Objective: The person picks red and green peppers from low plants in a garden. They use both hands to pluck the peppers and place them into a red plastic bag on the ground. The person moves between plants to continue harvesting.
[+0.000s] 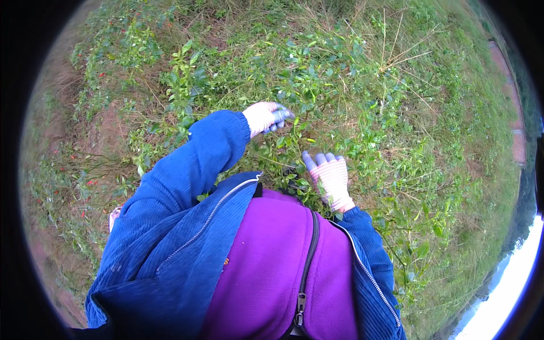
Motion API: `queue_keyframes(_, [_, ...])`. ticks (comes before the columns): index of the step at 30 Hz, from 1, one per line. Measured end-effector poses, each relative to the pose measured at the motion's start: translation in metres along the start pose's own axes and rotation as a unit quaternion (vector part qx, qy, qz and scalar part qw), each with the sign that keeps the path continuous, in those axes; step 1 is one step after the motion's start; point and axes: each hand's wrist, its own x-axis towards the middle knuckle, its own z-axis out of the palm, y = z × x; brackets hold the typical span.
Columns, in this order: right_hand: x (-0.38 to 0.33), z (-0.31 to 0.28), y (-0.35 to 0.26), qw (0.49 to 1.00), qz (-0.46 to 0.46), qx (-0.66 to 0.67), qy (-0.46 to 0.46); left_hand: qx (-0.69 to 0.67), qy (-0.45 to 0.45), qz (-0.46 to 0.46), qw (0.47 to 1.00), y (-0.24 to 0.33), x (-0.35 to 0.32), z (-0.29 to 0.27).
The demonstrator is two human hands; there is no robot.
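Both hands wear pale knit gloves with grey-blue fingers, among the leaves of a pepper plant [296,136]. My left hand [268,118] reaches in from the left, its fingers stretched toward the right and slightly bent, tips beside a leafy stem. Nothing held shows in it. Lower and to the right, my right hand [330,174] has its fingers pointing away from me and one digit spread to the left; no object is visible in it. A slim yellow-green pepper [310,140] hangs between the two hands. The undersides of both hands are hidden.
More pepper plants [184,85] and weeds surround me. Small red peppers [92,182] dot the plants at the left. Dry straw-like stalks [399,59] stick up at the far right. Foliage presses against my purple top [260,255] and open blue corduroy jacket [181,226].
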Motion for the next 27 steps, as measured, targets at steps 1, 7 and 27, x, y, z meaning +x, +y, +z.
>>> queue_keyframes(1, [0.0, -0.001, -0.001, 1.0, -0.015, 0.001, -0.003, -0.008, -0.034, -0.023, 0.999, -0.004, 0.005, -0.001])
queue_keyframes(7, [0.0, -0.005, -0.001, 0.999, -0.028, 0.019, -0.009, -0.159, -0.121, -0.052, 0.978, -0.014, 0.011, 0.008])
queue_keyframes(27, [-0.012, 0.003, 0.028, 0.987, 0.141, 0.048, 0.062, -0.484, -0.16, -0.018, 0.86, -0.001, -0.017, 0.002])
